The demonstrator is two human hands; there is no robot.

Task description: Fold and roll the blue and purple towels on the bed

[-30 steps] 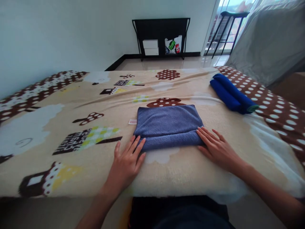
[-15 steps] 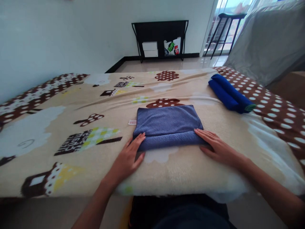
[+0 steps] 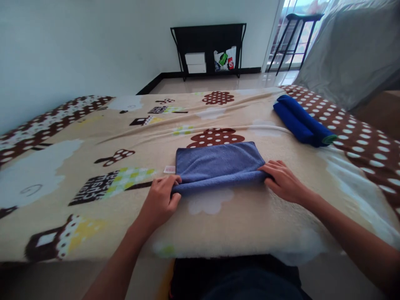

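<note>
A blue-grey towel [image 3: 218, 160] lies on the patterned blanket, its near edge folded into a thick strip that is lifted slightly. My left hand [image 3: 162, 198] pinches the left end of that fold, thumb below and fingers on top. At the right end, my right hand [image 3: 283, 181] grips the fold in the same way, fingers curled. A small white tag [image 3: 169, 169] sticks out from the towel's left side. Further right lies a bright blue rolled cloth [image 3: 303, 121] with a green edge, apart from both hands.
The cream blanket [image 3: 218, 233] with brown dotted borders covers the bed. Behind it, a black shelf [image 3: 208, 37] holds white boxes [image 3: 196, 63] and a printed bag [image 3: 225, 59]. A black stool [image 3: 304, 17] and a grey covered object [image 3: 350, 54] are at the back right.
My hands have gone from lying flat on the fold to gripping its two ends. The towel's near fold has lifted and turned away from me, and the towel is now shallower.
</note>
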